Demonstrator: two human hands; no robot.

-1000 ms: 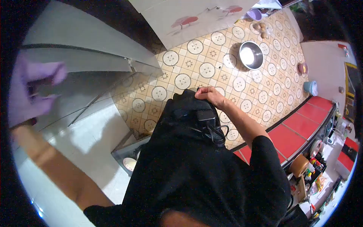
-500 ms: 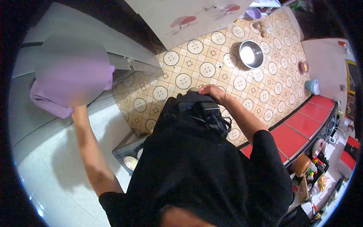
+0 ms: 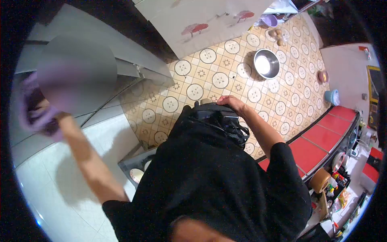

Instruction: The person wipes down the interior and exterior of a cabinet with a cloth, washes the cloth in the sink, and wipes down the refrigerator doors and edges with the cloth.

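My left hand [image 3: 54,115] is at a grey cabinet-like surface [image 3: 135,51], with a light purple cloth [image 3: 36,125] in its grasp. The cloth lies bunched in a loop, smeared by motion. A round blurred patch covers part of the cloth and the surface. My right hand [image 3: 231,102] rests at the front of my waist, fingers together and bent over the edge of black gear [image 3: 215,117] with a box and cables. What lies under those fingertips is hidden.
A steel bowl [image 3: 266,63] stands on the patterned tile floor [image 3: 195,92]. A white cabinet with red tree pictures [image 3: 195,29] is ahead. On the right are a red-tiled ledge [image 3: 308,151], a blue bucket [image 3: 332,97] and a cluttered counter. Round brown items [image 3: 278,34] lie farther off.
My left hand has moved left and slightly down with the purple cloth, which has changed from a wide spread to a loose bunch. My right hand has stayed at my waist.
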